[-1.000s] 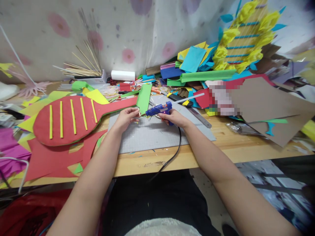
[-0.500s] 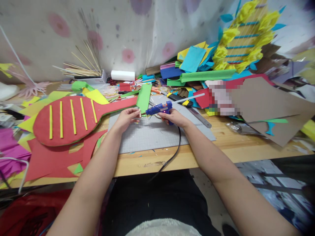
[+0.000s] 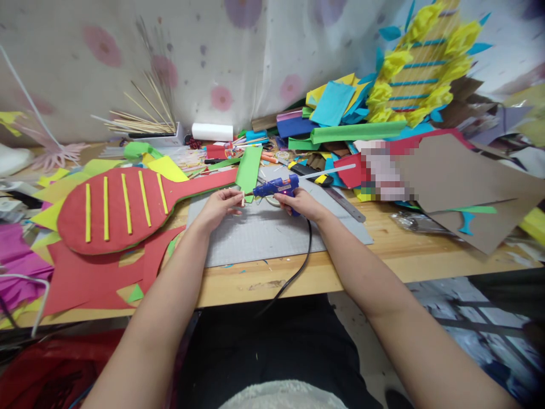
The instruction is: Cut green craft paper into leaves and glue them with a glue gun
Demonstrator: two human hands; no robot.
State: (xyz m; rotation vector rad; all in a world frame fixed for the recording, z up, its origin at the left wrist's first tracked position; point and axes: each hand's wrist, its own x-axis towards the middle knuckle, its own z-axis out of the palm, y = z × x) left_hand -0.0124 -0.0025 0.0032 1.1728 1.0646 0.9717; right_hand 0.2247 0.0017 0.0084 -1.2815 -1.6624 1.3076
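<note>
My left hand [image 3: 221, 205] is pinched narrow, thumb and fingertips on a small pale stick-like piece [image 3: 243, 198], held roughly upright over the mat; too small to tell what it's made of. My right hand [image 3: 301, 203] is wrapped round the handle of a blue plastic hot glue gun [image 3: 275, 187], nozzle aimed left at the pale piece, tip right by it; can't tell if they touch. Long translucent glue stick [image 3: 330, 170] pokes out the back of the gun, black cord [image 3: 306, 255] drops from its handle over the table edge. Both hands are above a grey cutting mat [image 3: 255, 244] on a light wooden table [image 3: 383, 250]. Just beyond my left hand, a bright green flat strip [image 3: 251, 165] is at the handle end of a red paddle-shaped cutout [image 3: 114, 210], which has five yellow strips [image 3: 88, 213] across its wide part and lies to my left, partly on red sheet scraps [image 3: 93, 278]. Right of the gun: a flat metal ruler [image 3: 347, 204] slanting over the mat, and a black-and-yellow utility knife [image 3: 309, 170] behind it. Back left, thin wooden sticks [image 3: 140, 122] in a small white box, near a white roll [image 3: 212, 132]. Back right, a tan panel with yellow crinkled flowers [image 3: 419, 74] leans upright, large grey-brown sheets [image 3: 447, 170] in front of it
</note>
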